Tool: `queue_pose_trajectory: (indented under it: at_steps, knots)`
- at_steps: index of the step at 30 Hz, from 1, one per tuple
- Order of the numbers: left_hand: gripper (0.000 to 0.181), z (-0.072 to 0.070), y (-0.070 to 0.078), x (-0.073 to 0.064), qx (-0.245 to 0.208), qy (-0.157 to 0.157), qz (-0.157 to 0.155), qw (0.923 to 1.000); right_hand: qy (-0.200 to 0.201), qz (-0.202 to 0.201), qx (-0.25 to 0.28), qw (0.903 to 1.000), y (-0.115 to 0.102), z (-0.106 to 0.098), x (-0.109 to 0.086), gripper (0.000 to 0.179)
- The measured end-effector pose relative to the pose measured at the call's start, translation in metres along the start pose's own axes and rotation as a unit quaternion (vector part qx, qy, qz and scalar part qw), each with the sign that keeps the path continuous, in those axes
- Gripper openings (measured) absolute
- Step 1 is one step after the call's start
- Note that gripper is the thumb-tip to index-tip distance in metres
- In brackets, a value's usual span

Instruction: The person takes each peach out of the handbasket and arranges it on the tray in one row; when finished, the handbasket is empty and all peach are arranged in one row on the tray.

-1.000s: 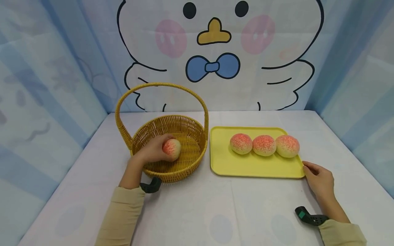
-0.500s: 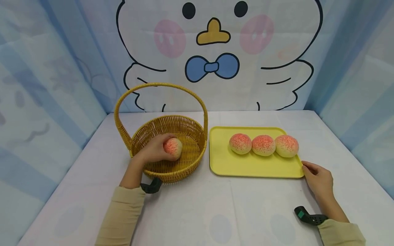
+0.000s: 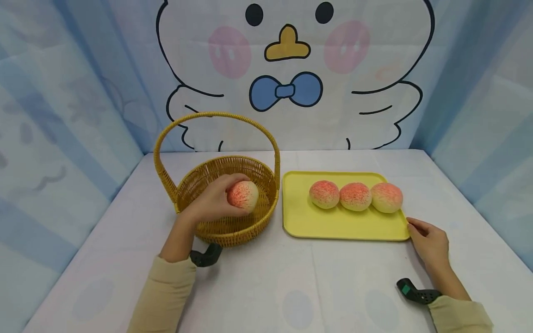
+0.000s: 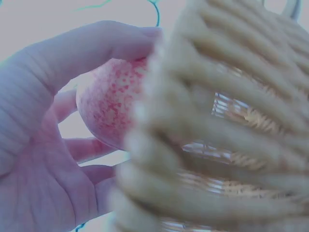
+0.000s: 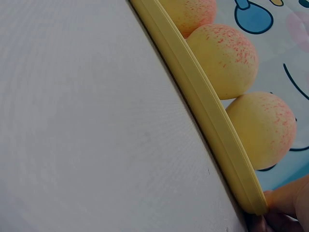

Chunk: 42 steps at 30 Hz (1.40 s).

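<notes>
In the head view my left hand (image 3: 210, 203) grips a peach (image 3: 243, 196), cream with red speckles, over the inside of a woven basket (image 3: 233, 238). Thumb and fingers curl round opposite sides of the peach. The left wrist view has the basket's weave (image 4: 217, 135) covering part of that peach (image 4: 111, 104). On the right, my right hand (image 3: 430, 245) pinches the near right corner of a yellow tray (image 3: 325, 226). Three similar peaches (image 3: 355, 196) sit in a row on the tray. In the right wrist view the thumb lies at the tray's rim (image 5: 212, 125).
The basket's tall arched handle (image 3: 225, 114) rises over its opening. Basket and tray stand side by side on a white tablecloth (image 3: 266, 286). A printed cloth backdrop (image 3: 287, 129) closes off the back, and blue and white curtains (image 3: 62, 138) flank both sides.
My left hand has raised the peach from low in the basket and carried it slightly right. The right hand stays at the tray's corner.
</notes>
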State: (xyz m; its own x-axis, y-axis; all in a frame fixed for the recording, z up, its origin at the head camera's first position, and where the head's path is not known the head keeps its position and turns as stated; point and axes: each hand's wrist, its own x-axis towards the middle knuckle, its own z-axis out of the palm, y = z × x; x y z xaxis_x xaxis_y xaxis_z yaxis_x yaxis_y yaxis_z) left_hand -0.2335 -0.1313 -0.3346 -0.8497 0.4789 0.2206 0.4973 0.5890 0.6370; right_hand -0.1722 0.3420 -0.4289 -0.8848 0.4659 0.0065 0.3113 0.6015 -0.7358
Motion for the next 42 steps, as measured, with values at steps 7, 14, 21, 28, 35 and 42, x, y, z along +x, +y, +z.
queue_pose_trajectory:
  at_steps: [7, 14, 21, 28, 35, 42]
  knots:
    - [0.069, 0.003, 0.024, -0.003, -0.035, 0.008, 0.048, 0.9982, 0.005, -0.005, 0.003, 1.0000, 0.000, 0.001, 0.001, 0.039]
    - [0.067, 0.022, 0.038, 0.006, -0.059, -0.005, 0.077, 0.9953, 0.014, -0.010, 0.001, 0.9998, 0.003, 0.001, 0.002, 0.038]
    - [0.068, 0.043, 0.050, 0.017, -0.069, -0.014, 0.084, 0.9939, 0.014, -0.009, 0.002, 0.9999, 0.004, 0.000, 0.002, 0.039]
    - [0.068, 0.061, 0.063, 0.028, -0.071, -0.014, 0.093, 0.9931, 0.008, -0.005, 0.003, 0.9999, 0.004, 0.001, 0.000, 0.039]
    - [0.068, 0.084, 0.067, 0.038, -0.087, 0.040, 0.086, 0.9917, 0.003, 0.004, 0.001, 1.0000, 0.002, 0.001, 0.000, 0.040]
    - [0.070, 0.108, 0.068, 0.043, -0.104, 0.055, 0.036, 0.9924, 0.003, 0.002, 0.007, 1.0000, 0.000, 0.000, 0.000, 0.039]
